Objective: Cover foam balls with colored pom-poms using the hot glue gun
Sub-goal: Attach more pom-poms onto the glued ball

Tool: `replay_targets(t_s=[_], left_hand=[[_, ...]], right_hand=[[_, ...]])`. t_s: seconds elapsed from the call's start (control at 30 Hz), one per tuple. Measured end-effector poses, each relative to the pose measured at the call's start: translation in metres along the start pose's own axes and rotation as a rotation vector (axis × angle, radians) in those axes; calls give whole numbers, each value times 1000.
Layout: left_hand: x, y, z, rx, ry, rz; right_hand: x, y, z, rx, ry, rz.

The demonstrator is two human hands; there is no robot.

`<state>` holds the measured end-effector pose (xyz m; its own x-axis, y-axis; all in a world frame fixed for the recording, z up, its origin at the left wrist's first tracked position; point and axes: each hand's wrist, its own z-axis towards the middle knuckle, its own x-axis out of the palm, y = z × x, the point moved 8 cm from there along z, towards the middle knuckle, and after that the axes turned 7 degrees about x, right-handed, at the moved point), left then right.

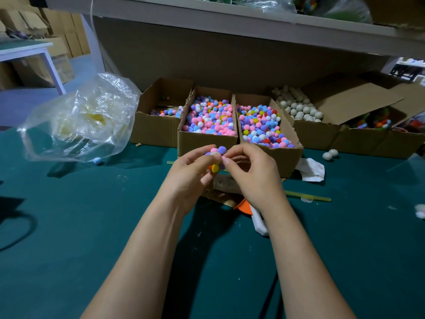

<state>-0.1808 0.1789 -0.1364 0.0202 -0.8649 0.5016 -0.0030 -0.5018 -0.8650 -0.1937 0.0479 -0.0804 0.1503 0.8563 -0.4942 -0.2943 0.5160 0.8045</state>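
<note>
Above the table [92,226], before the cardboard boxes [271,157]: one foam ball [215,155], partly covered in pom-poms [222,150] (pink, purple and yellow noted), some white foam exposed. Left hand [190,173]: fingers [200,154] curled round the ball. Right hand [253,171]: fingers curled, tips pinched against the ball's side. Step judged: a pom-pom is being pressed into place. Glue gun [257,217]: laid on the table beneath the right forearm, unheld. Next move judged: gun to be taken up, glue applied to bare foam, another pom-pom drawn from a box.
</note>
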Motion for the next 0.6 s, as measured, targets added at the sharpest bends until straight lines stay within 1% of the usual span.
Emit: replay_targets(t_s=[0.1,0.3,0.4,0.6], left_hand=[[1,-1,-1,14,-5,-23],[-2,-3,-1,26,-80,18],[2,-4,-2,35,-62,-43],[4,-6,-2,62,-2,-19]], right_hand=[[1,-2,0,34,0,37],[2,-1,0,20,-7,37],[0,-3,1,29,-49,33],[-2,2,0,-39,-109,-26]])
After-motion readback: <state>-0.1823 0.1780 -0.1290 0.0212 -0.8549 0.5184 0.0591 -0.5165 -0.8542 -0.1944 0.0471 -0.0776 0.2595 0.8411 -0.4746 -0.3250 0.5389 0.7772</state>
